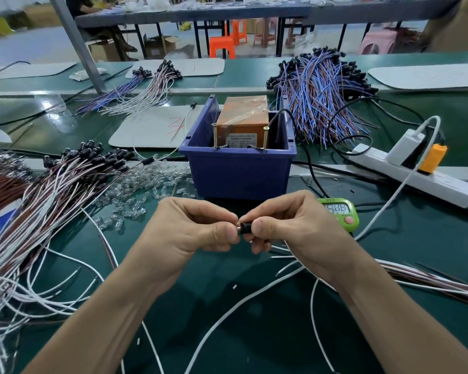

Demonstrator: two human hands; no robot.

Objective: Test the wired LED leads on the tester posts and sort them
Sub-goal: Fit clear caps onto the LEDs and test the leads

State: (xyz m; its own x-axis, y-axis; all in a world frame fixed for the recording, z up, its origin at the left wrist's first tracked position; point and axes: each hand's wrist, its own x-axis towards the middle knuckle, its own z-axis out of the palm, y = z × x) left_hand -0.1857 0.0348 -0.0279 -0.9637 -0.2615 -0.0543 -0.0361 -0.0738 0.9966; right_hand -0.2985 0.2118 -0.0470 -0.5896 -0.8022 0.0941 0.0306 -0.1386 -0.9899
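Over the green bench (227, 306), just in front of the blue bin (238, 174) with its two upright screw posts (214, 136), the left hand (192, 228) pinched the tip of a wired LED lead (246, 228) between thumb and forefinger. The right hand (289, 228) pinched its black end.

Over the near bench (227, 306), left hand (192, 228) and right hand (287, 228) meet on one LED lead (246, 228), just before a bin (238, 171) holding the tester box (243, 114) and posts (214, 136). Loose LEDs (146, 184) and a lead bundle (52, 190) lie left; timer (341, 211) and power strip (416, 171) right; a second bundle (319, 98) far right.
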